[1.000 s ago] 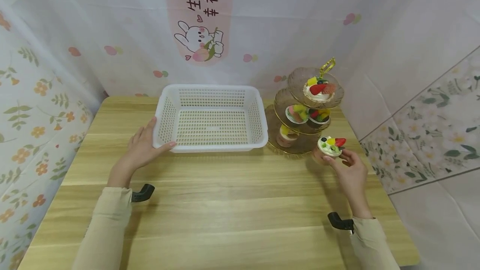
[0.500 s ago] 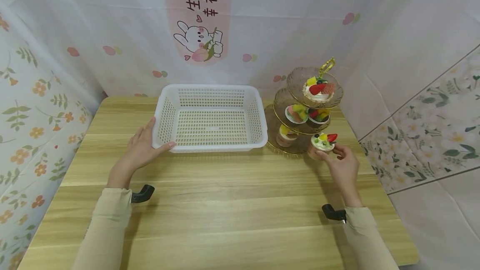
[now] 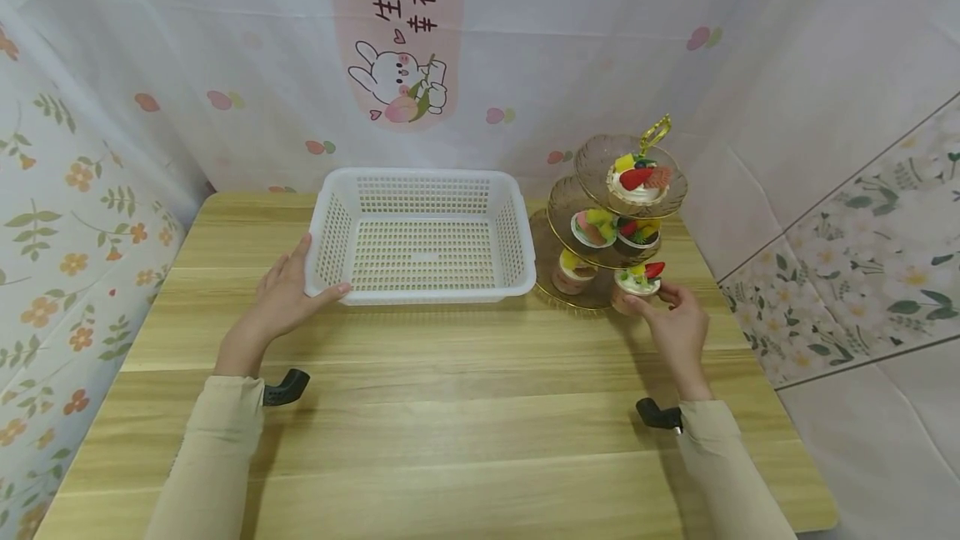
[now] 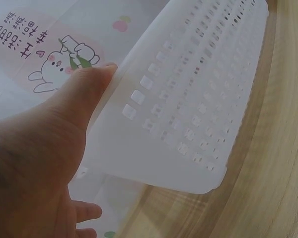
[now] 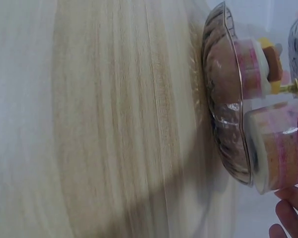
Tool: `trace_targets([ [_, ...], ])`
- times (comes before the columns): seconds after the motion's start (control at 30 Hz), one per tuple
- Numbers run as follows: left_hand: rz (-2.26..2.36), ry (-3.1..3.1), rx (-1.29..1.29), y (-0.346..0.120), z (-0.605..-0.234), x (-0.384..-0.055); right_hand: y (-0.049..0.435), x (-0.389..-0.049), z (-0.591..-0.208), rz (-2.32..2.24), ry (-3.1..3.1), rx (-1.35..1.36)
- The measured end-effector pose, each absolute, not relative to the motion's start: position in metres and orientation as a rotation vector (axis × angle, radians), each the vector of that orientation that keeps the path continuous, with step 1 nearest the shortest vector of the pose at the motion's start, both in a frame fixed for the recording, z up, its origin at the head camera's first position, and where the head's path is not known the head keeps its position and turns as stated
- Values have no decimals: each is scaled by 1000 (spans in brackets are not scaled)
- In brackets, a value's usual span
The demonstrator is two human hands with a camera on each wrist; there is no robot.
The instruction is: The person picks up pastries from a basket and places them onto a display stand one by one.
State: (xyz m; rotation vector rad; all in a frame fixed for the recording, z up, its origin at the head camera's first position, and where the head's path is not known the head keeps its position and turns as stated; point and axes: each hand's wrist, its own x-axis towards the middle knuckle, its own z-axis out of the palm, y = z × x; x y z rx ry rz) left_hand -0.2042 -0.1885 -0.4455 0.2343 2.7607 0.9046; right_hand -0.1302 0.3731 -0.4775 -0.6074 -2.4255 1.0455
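Observation:
My right hand point(image 3: 678, 332) grips a clear dessert cup point(image 3: 636, 283) of layered cake, topped with cream, a strawberry piece and green fruit. The cup overlaps the right edge of the bottom tier point(image 3: 596, 297) of a three-tier cake stand point(image 3: 595, 155). In the right wrist view, the cup point(image 5: 278, 148) is right at the tier's rim point(image 5: 238, 99), beside another cake cup point(image 5: 251, 69). My left hand point(image 3: 279, 298) rests at the near left corner of a white plastic basket point(image 3: 427, 297), its straight thumb point(image 4: 89, 84) on the rim and the other fingers spread along the side.
On the stand's upper tier sits a fruit tart point(image 3: 636, 183). The middle tier bears two fruit-topped cups, one of them a fruit cup point(image 3: 592, 227). A wooden table point(image 3: 450, 407) lies under everything, with a printed curtain point(image 3: 247, 48) behind it.
My right hand has moved left and slightly away from me with the dessert cup, bringing it over the bottom tier's edge. The left hand and the basket have stayed put.

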Motion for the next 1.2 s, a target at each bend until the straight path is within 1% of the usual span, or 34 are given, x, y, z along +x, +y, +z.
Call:
trace_targets([
  [0.37,936,2759,242,-189,-446,-203,369,-137,-477,983,-2411,-504],
  [1.2,945,2732,239,-189,-447,-204,363,-151,-481,905,-2451,-496],
])
